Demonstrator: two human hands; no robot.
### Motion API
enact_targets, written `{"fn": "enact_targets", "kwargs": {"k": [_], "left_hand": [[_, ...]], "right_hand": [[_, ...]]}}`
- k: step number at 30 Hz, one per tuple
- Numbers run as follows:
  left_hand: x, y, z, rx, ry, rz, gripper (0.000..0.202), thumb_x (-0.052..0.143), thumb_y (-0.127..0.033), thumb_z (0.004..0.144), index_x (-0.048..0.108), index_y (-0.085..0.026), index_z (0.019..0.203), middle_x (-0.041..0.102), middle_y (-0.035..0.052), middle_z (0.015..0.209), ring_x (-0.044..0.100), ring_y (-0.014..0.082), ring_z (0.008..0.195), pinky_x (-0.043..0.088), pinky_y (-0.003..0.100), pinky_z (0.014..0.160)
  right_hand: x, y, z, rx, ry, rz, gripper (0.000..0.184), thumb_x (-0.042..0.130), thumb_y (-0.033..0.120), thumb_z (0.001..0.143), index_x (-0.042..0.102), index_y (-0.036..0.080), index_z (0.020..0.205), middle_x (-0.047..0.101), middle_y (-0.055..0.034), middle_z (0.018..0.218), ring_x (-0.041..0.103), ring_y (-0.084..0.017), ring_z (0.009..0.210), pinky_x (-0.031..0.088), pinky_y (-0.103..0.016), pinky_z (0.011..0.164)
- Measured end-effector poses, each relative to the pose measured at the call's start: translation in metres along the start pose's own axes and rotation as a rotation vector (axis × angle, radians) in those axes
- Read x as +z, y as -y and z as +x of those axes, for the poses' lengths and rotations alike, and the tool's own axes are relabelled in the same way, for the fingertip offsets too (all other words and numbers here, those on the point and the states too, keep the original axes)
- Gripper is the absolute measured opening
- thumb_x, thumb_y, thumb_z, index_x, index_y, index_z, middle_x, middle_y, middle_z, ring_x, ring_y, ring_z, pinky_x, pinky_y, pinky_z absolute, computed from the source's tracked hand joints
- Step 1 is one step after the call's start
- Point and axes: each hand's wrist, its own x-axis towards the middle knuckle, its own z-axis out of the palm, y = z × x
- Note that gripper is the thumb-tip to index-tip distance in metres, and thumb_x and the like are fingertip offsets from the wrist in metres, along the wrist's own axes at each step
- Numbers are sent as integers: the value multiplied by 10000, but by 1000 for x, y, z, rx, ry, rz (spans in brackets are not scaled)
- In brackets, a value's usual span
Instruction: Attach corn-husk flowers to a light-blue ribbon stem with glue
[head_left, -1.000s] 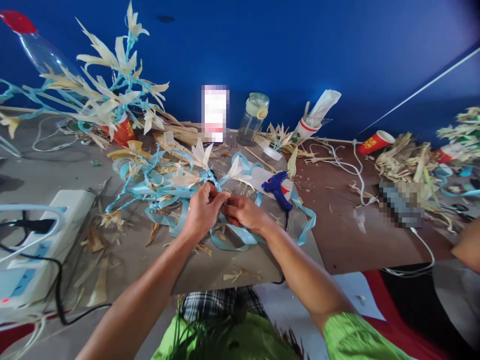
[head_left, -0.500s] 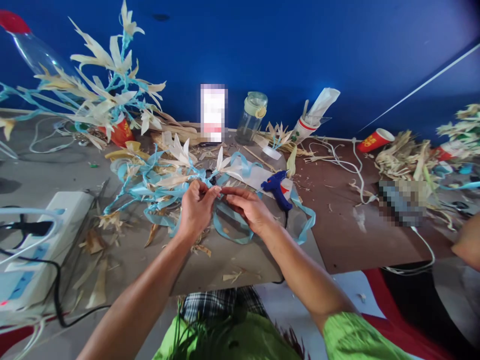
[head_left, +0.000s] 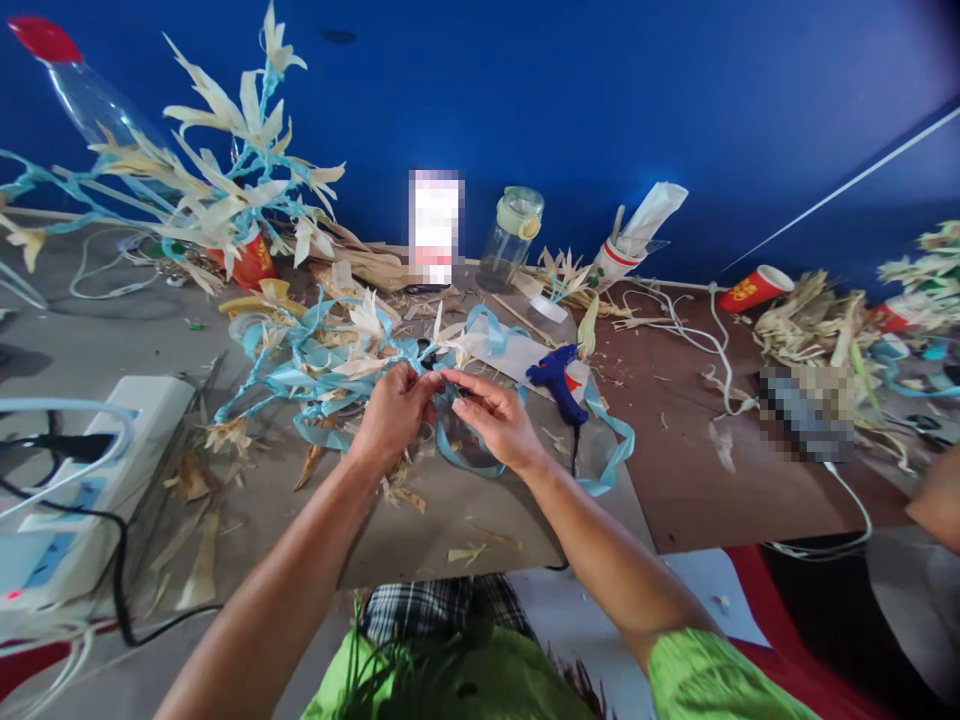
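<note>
My left hand [head_left: 391, 412] is closed in a pinch, thumb and forefinger on the stem of a pale corn-husk flower [head_left: 457, 342] whose petals stand just beyond the fingertips. My right hand [head_left: 491, 412] meets it from the other side, its forefinger against the left thumb. Light blue ribbon [head_left: 450, 445] runs up to the right fingers and hangs in a loop below; the fingers hide the exact grip. Left of the hands lies a heap of blue-wrapped stems with husk flowers [head_left: 330, 350]. A blue glue gun [head_left: 559, 380] rests on the right.
A white power strip [head_left: 112, 480] with cables lies at left. Behind stand a tall husk-flower branch [head_left: 240, 130], a lit phone [head_left: 435, 225], a clear bottle [head_left: 511, 240] and a white cup [head_left: 619, 262]. At right are a red cup [head_left: 757, 288], dry husks [head_left: 802, 320] and another person's arm [head_left: 934, 505].
The view has shifted slightly, moving the background to the right. My right fingers have spread a little from the thumb, while both hands stay together near the same spot.
</note>
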Motion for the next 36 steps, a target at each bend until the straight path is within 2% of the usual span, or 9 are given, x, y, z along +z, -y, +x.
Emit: {"fn": "enact_targets", "kwargs": {"k": [8,13,16,20,25,27,29,31,36], "left_hand": [[-2,0,-1,-71,70,-116,326,569,-448,787,453,-204,606,470,-38,395,479,127,414,318,248,456],[1,2,0,-66,67,-359,307,603,-384,762,392,-209,625,378,-83,422,387,78,375,329,235,458],[2,5,3,-26,33,-423,311,622,-341,742,366,-205,627,364,-89,459,346,56,388,307,220,444],[1,6,3,5,-10,-345,318,615,-322,747,341,-206,634,371,-87,466,330,51,388,235,207,411],[2,3,0,21,-40,-227,308,595,-306,763,327,-215,638,351,-90,437,368,66,376,229,197,390],[2,3,0,24,-43,-210,301,597,-312,760,336,-216,643,382,-83,444,376,68,377,238,197,385],[3,3,0,16,-45,-202,297,596,-321,759,342,-217,647,415,-74,457,376,69,377,241,198,380],[3,3,0,7,-37,-201,300,593,-329,759,338,-218,646,418,-73,454,365,69,374,233,200,377],[5,7,1,26,-28,-138,315,595,-357,753,337,-219,636,361,-81,432,341,74,387,215,204,385]], "right_hand": [[-4,-1,2,-12,52,-7,493,629,434,764,605,228,1211,352,52,517,210,-82,466,194,-228,451],[-7,-4,3,-32,58,55,464,637,432,762,613,258,1191,575,4,723,305,-78,497,269,-232,486],[-9,-5,4,-12,56,117,460,671,441,722,637,255,1142,618,-14,805,361,-81,508,299,-237,498],[-14,-3,8,46,34,292,491,649,465,689,626,237,1124,565,28,603,296,-74,423,303,-244,477],[-26,-3,20,52,-82,471,330,576,385,697,620,227,983,660,-11,886,201,-39,402,309,-248,452],[-30,-3,24,40,-177,483,265,584,333,683,606,226,925,637,7,891,224,-39,421,312,-236,459],[-32,-3,25,23,-239,449,253,615,303,659,594,219,897,593,27,802,262,-45,449,311,-224,470],[-31,-2,23,14,-205,394,264,653,306,643,596,206,881,541,37,724,292,-49,470,307,-218,478],[-20,-3,16,-23,-63,210,338,735,352,632,601,202,903,551,29,753,442,-80,596,363,-221,571]]}}
